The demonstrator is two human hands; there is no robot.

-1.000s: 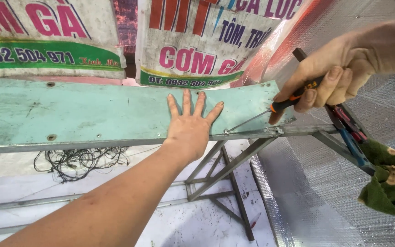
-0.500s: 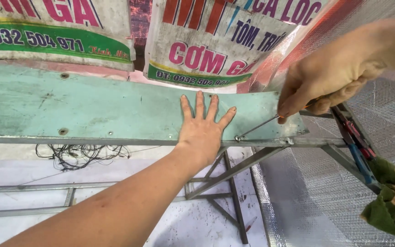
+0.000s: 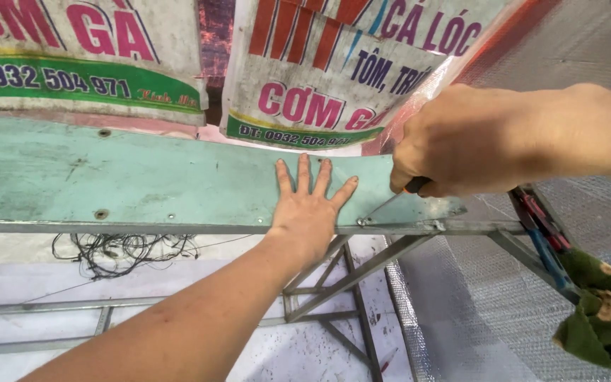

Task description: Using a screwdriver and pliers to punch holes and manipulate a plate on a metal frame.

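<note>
My left hand (image 3: 308, 209) lies flat with fingers spread on a worn pale green board (image 3: 129, 180) that rests on a grey metal frame (image 3: 419, 228). My right hand (image 3: 454, 141) is closed around a screwdriver with an orange and black handle (image 3: 416, 185). Its thin metal shaft (image 3: 380, 209) slants down to the left, and the tip touches the board near its lower edge, just right of my left hand. Most of the handle is hidden inside my fist.
Printed banners (image 3: 319, 78) hang behind the board. A tangle of black wire (image 3: 118, 249) lies below the frame on the white floor. Diagonal metal struts (image 3: 348, 276) brace the frame. At right, tools with red and blue handles (image 3: 542, 233) and a camouflage cloth (image 3: 602, 315) hang over silver bubble insulation (image 3: 475, 318).
My right hand has come down and left, bringing the screwdriver tip onto the board by my left hand. My left hand has stayed flat on the board.
</note>
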